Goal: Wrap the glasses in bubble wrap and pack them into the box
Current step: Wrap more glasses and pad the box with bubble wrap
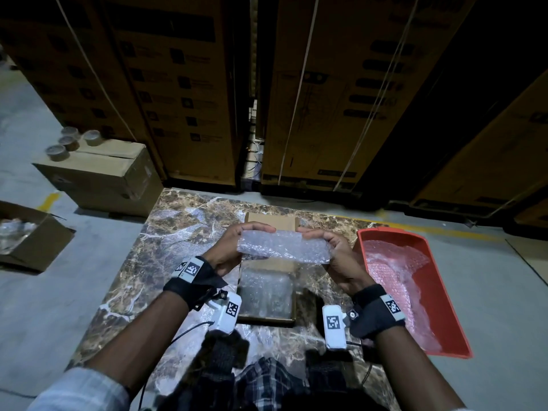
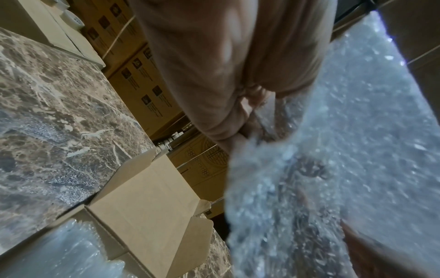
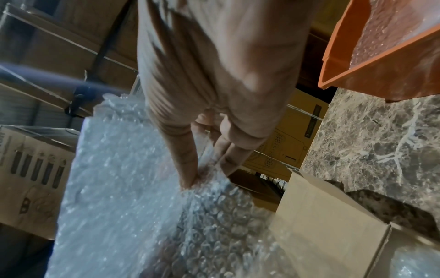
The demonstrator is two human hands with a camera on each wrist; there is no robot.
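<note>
grip: left hand (image 1: pixel 228 250) and right hand (image 1: pixel 335 253) each pinch one end of the bubble wrap bundle (image 1: pixel 283 247), thumbs on the near side, fingers curled round the far side
where it is: bundle hangs between the two hands, right above the open box (image 1: pixel 267 318) on the marble table (image 1: pixel 154 247)
glasses: guessing they're inside the bundle, honestly can't make them out through the bubbles
in the box: more bubble wrap already lying below the grip
step: looks like tightening up the wrap before dropping it in
how to do it well: keep both ends pinched so the roll doesn't spring open, tuck loose flaps under, lower it flat, don't squeeze the middle
off to the right hand's side: red tray (image 1: pixel 444 292) with spare wrap
writing: big cartons (image 1: pixel 184 84) beyond the hands have printed icons and text, too blurry to read; wrist straps carry square code tags, no brand I can read
</note>
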